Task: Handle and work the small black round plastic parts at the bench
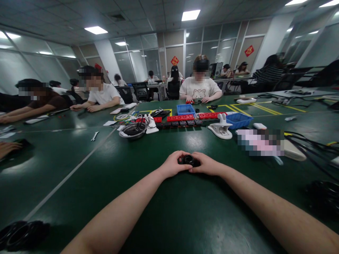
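Note:
A small black ring-shaped part sits between my two hands, low over the green table. From the left, my left hand curls its fingers and thumb round it. My right hand closes on it from the other side, and the thumbs nearly meet at its near edge. The underside of the part is hidden by my fingers.
Black rings lie at the lower left and lower right. Beyond my hands are a metal bowl, a white clip stand, blue trays and red socket strips. A person sits opposite.

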{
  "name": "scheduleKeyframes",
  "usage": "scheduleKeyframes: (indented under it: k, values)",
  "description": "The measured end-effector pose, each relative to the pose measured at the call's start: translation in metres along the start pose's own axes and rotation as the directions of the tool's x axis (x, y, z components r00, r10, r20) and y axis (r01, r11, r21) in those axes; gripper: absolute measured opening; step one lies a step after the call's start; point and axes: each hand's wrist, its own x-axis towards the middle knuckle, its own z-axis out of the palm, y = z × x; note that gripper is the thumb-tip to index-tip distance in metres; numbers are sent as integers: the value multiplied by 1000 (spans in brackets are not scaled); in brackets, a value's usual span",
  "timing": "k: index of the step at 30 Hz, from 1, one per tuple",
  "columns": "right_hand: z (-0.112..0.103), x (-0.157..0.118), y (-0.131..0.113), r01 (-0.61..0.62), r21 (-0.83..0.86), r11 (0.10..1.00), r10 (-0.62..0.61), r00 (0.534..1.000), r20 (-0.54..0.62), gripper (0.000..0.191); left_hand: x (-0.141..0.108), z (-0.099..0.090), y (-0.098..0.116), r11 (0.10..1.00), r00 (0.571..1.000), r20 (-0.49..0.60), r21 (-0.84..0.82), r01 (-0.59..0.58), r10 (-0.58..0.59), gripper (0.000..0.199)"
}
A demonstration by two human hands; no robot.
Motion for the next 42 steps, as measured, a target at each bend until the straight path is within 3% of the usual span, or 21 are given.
scheduleKeyframes:
  k: [8,18,29,33,36,39,42]
  values:
    - [-7,0,1,41,174,984,-56,995,82,23,0,2,-4,999,1000,9,-38,-7,7,47]
    - [-4,0,1,-7,197,980,-5,998,61,24,0,3,-3,999,1000,2,-35,4,-4,47]
    - [3,2,3,-88,111,990,89,996,-4,32,-2,8,4,997,995,-85,52,49,-45,41]
    - [13,3,-2,-218,-54,974,210,970,-126,36,-5,17,9,987,974,-202,101,123,-101,41]
    - [22,3,-8,-280,-186,942,232,941,-245,31,-7,21,12,978,954,-281,150,148,-102,40]
    - [25,1,-13,-274,-231,934,208,939,-276,32,-8,18,13,982,966,-251,159,102,-60,38]
    - [17,-1,-11,-183,-172,968,147,968,-202,47,-5,9,9,991,990,-141,131,38,-19,38]
